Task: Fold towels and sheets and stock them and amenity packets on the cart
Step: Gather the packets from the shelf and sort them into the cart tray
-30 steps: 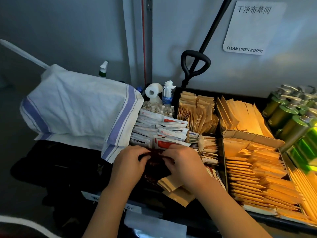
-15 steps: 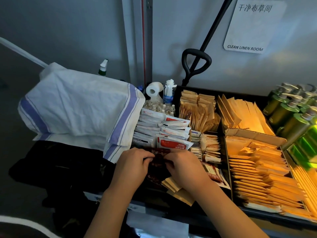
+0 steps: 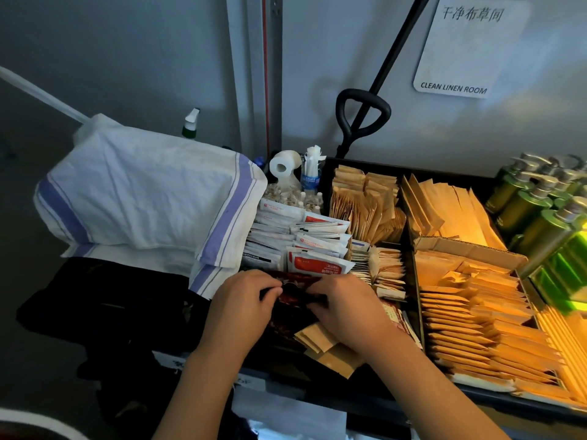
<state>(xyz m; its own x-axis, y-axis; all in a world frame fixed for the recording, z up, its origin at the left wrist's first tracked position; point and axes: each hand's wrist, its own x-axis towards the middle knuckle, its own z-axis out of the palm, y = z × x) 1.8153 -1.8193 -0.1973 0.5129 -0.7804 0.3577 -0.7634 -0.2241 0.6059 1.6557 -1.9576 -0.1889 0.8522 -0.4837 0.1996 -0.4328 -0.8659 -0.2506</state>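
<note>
At the lower centre of the frame the left hand (image 3: 241, 304) and the right hand (image 3: 344, 308) meet over the front of the cart tray (image 3: 409, 274), a dark, partitioned bin. Both hands have their fingers curled in, pinching a bunch of dark red packets (image 3: 293, 292) between them; the packets look glossy and crinkled, and their print is too dim to read. Just behind the hands stands a dense row of white sachets (image 3: 305, 246), flat and rectangular, some with red panels. Below the right hand lie a few loose kraft-paper packets (image 3: 317, 339), matte and tan.

To the right of centre, upright brown paper sleeves (image 3: 362, 208) fill a rear compartment, and overlapping tan envelopes (image 3: 470, 322) lie shingled in a cardboard-edged section, lit warm yellow. At the far right edge stand green pump bottles (image 3: 533, 214), cylindrical and shiny with silver tops.

At the left of the frame a folded white towel (image 3: 149, 198) with blue-violet stripes and a coarse woven surface rests on dark fabric, its edge touching the sachets. Behind the tray, at centre, are a small toilet roll (image 3: 282, 165), a spray bottle (image 3: 190, 123) farther left, and a black looped handle (image 3: 362, 115). A wall sign (image 3: 457, 49) at the upper right reads "CLEAN LINEN ROOM".
</note>
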